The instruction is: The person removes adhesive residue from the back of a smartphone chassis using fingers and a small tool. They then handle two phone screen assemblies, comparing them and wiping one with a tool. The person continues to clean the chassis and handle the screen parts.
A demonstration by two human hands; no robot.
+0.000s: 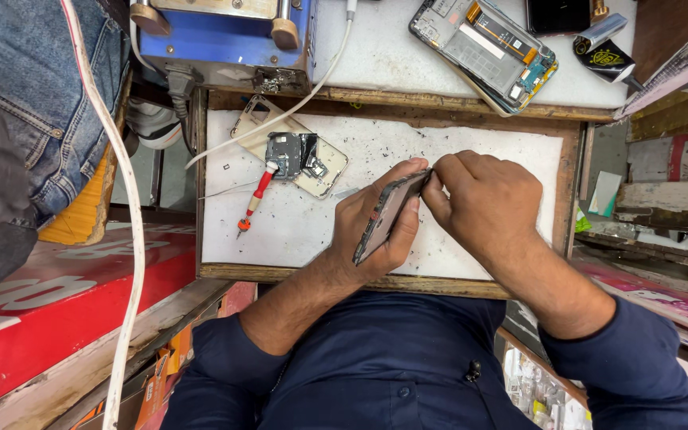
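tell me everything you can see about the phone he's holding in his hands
The phone is a slim dark slab seen almost edge-on, tilted so its upper end points up and to the right. Its edge looks scuffed, with small parts showing along it, though fine detail is too small to tell. The left hand cradles it from beneath, fingers wrapped around the lower half. The right hand pinches at its top corner with thumb and fingertips. It is held above the white work mat, not resting on it.

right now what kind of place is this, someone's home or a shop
Most likely a small phone repair stall, not a home. The left hand holds a phone on edge while the right hand works at its top corner; an opened phone lies on the shelf above, and a red screwdriver lies beside loose phone parts.
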